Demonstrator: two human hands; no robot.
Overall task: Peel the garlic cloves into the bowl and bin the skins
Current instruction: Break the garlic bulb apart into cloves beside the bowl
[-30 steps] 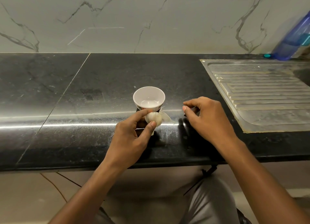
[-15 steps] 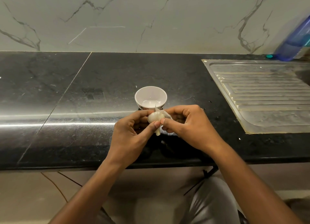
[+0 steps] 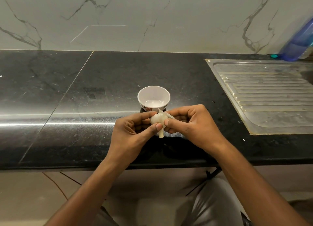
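A whole white garlic bulb [image 3: 158, 119] with its stem pointing down is held between both hands just in front of a small white bowl [image 3: 153, 98] that looks empty. My left hand [image 3: 131, 134] grips the bulb from the left with thumb and fingers. My right hand [image 3: 191, 126] pinches it from the right, thumb on its front. A thin flap of loose papery skin [image 3: 165, 114] sticks up from the top of the bulb towards the bowl. No bin is in view.
The hands work above the front part of a black stone counter [image 3: 76, 93]. A steel sink drainboard [image 3: 267, 93] fills the right side, with a blue bottle [image 3: 299, 44] behind it. A marble wall stands at the back.
My right hand moved left from the counter and took hold of the garlic bulb that my left hand was holding alone. Both hands now hold it.
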